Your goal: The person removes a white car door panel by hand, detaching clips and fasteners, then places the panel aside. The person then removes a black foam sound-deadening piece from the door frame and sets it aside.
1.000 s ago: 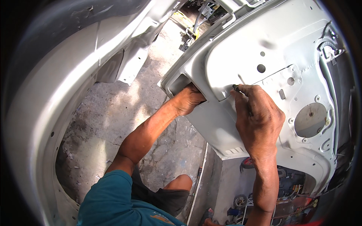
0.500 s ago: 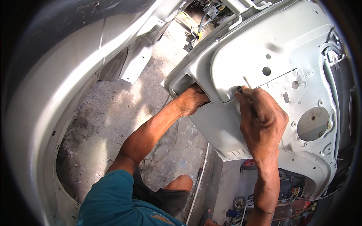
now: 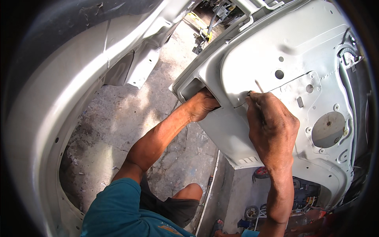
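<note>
A bare, pale silver-white car door stands open before me. My left hand reaches into a rectangular opening near the door's left end, and its fingers are hidden inside the door. Over the inner panel, my right hand is closed in a pinch. At its fingertips is a small dark piece, held close to the panel near a pressed seam; its kind is too small to make out. Round holes and a large round cut-out lie to the right of that hand.
A pale car body frame curves along the left. Stained concrete floor lies between it and the door. Loose wiring is at the far end. Below the door are a wheel and a thin white pipe.
My right hand has shifted slightly left, with the small dark piece still at its fingertips. My left hand stays in the opening. Light blue cloth has come into view at the lower edge.
</note>
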`<move>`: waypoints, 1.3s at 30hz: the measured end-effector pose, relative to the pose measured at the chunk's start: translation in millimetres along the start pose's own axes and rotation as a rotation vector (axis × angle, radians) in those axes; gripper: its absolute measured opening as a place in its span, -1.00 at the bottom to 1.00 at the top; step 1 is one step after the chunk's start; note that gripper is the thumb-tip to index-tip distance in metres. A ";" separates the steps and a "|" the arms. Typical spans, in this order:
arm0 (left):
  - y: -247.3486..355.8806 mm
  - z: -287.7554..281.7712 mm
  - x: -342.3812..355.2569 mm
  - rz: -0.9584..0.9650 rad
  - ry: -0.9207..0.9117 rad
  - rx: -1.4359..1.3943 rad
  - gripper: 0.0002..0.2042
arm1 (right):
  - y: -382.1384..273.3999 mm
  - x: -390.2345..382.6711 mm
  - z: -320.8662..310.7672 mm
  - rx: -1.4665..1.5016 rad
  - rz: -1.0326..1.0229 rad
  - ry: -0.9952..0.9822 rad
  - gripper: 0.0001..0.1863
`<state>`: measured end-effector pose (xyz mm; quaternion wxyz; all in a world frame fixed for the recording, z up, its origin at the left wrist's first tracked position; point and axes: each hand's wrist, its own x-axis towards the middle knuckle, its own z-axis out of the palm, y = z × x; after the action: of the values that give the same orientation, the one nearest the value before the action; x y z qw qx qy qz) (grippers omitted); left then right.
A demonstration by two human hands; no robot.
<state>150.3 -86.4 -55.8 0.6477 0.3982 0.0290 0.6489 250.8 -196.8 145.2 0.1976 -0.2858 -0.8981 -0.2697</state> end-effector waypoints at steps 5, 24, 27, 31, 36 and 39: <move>-3.0 -5.1 1.7 -0.011 0.004 0.040 -0.60 | 1.5 -0.6 3.3 -0.060 -0.055 0.034 -0.74; 1.8 0.4 -1.6 -0.008 -0.007 -0.124 -0.54 | 2.4 -1.3 4.1 -0.096 -0.081 0.016 -0.63; -0.2 -3.3 -0.5 -0.031 -0.020 -0.118 -0.55 | 3.0 -1.6 3.0 -0.096 -0.081 -0.002 -0.64; 2.0 -1.5 -1.0 -0.007 -0.021 -0.100 -0.56 | 5.9 -3.2 7.9 -0.125 -0.120 0.022 -0.64; 2.2 0.2 -0.6 -0.004 -0.021 -0.082 -0.56 | 8.2 -5.5 9.6 -0.153 -0.159 0.068 -0.61; -0.2 -2.3 -0.1 -0.001 -0.019 -0.057 -0.55 | 9.8 -5.8 10.4 -0.148 -0.169 0.071 -0.60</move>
<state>149.2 -85.4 -57.5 0.6592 0.3857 0.0044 0.6455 259.3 -186.2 137.8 0.1842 -0.2132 -0.8890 -0.3610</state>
